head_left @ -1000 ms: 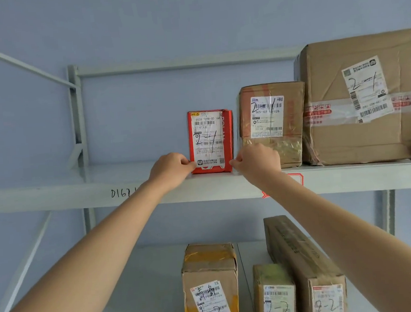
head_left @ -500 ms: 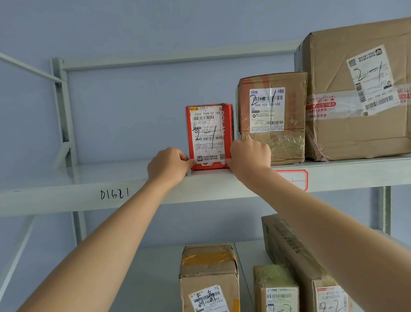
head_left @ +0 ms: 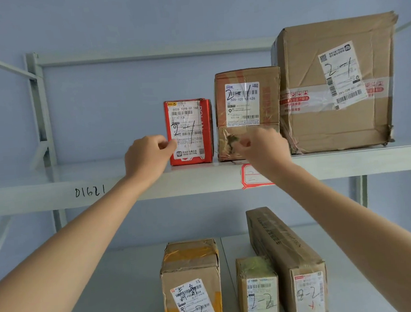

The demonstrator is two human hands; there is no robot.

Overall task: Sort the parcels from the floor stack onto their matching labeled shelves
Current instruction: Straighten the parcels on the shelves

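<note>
"D1621" is being shown handwritten on the upper shelf edge [head_left: 53,194]. "2-1" is being displayed on the red parcel [head_left: 207,130], which also reads "5020 T098-50 160", and on the big box [head_left: 321,125]; "505-101-16-626" is printed on the middle box [head_left: 272,125]. "2-2" is being carried by all three lower parcels [head_left: 189,261].

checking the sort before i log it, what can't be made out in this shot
- Shelf tag, head view: right hand covers part; writing faint.
- Right hand's fingers: motion-blurred, hold unclear.
- Medium brown parcel: lower front hidden by that hand.
- Lower-shelf parcels: bottoms cut by frame edge.
- Label small print: too small.
</note>
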